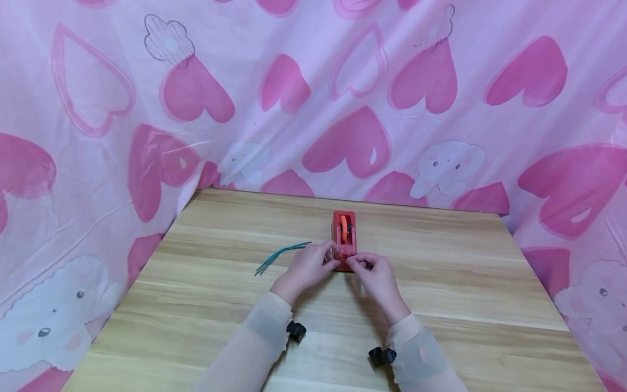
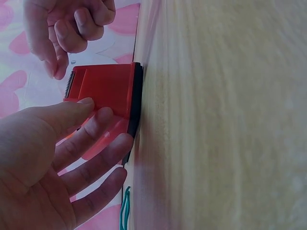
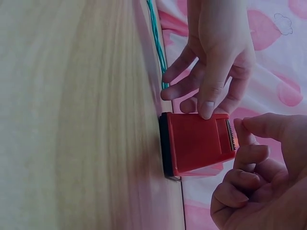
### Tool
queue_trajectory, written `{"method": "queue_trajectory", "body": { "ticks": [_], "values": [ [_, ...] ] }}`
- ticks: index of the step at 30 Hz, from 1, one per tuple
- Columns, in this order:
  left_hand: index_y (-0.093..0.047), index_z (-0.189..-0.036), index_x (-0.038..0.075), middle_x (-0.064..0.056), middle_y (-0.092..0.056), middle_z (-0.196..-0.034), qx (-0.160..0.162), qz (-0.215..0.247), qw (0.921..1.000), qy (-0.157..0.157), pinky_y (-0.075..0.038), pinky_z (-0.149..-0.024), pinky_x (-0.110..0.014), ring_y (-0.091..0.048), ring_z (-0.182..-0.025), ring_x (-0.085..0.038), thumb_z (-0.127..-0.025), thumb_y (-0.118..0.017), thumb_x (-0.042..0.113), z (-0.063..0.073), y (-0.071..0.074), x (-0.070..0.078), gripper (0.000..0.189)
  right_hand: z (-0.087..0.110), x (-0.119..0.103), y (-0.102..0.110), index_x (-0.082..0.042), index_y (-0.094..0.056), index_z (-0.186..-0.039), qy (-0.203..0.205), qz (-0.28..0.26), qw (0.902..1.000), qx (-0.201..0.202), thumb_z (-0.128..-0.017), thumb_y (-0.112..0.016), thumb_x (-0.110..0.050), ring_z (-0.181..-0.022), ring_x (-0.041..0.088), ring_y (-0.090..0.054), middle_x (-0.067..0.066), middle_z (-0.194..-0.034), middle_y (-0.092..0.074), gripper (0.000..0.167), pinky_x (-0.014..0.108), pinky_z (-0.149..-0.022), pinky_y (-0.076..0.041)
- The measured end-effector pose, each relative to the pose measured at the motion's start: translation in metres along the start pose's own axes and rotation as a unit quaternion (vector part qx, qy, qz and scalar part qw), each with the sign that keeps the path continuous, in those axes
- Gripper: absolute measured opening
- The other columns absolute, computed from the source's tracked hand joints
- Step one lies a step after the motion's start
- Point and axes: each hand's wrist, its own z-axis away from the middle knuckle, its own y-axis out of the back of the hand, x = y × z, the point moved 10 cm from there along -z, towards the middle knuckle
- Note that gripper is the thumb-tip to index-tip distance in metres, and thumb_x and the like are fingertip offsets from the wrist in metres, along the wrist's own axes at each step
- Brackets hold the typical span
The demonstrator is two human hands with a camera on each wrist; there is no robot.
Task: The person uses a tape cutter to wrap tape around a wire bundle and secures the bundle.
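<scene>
A red tape dispenser [image 1: 345, 239] with a black base stands on the table, an orange roll inside it and its serrated cutter [image 3: 230, 135] facing the person. At its left side, my left hand [image 1: 309, 265] touches the body with the thumb; the other fingers [image 2: 98, 165] stay loosely extended and spread beside it. My right hand [image 1: 377, 277] is just off the cutter, with thumb and index finger pinched together and the other fingers curled. The pinch appears to be on the tape's end, though the clear strip is barely visible.
Several thin green strands [image 1: 281, 254] lie on the wooden table [image 1: 455, 288], left of the dispenser and close to the left hand. A pink heart-patterned cloth [image 1: 343, 109] hangs along the back and both sides. Each wrist wears a small black camera [image 1: 382, 356].
</scene>
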Motion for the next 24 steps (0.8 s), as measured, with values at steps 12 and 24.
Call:
{"method": "queue_trajectory", "body": {
  "ticks": [12,24],
  "values": [
    [-0.065,-0.117,0.024,0.009,-0.070,-0.093,-0.004,0.004,1.0000,0.007,-0.052,-0.076,-0.027,-0.063,-0.083,-0.006,-0.098,-0.072,0.027,0.000,-0.001,-0.002,0.021,0.008,0.000,-0.001,-0.003,-0.076,-0.099,0.013,0.000,0.9999,0.004,-0.097,-0.071,-0.017,-0.064,0.011,-0.048,0.001,-0.075,-0.059,0.015,0.020,-0.053,-0.038],
    [-0.066,-0.120,0.024,0.010,-0.070,-0.092,-0.005,0.003,0.9999,0.011,-0.051,-0.075,-0.026,-0.062,-0.082,-0.005,-0.098,-0.072,0.029,0.000,-0.002,-0.004,0.023,0.013,0.004,-0.006,-0.001,-0.072,-0.094,-0.004,0.000,1.0000,-0.006,-0.095,-0.069,-0.013,-0.069,0.013,-0.051,0.001,-0.077,-0.060,0.013,0.022,-0.058,-0.043]
  ]
}}
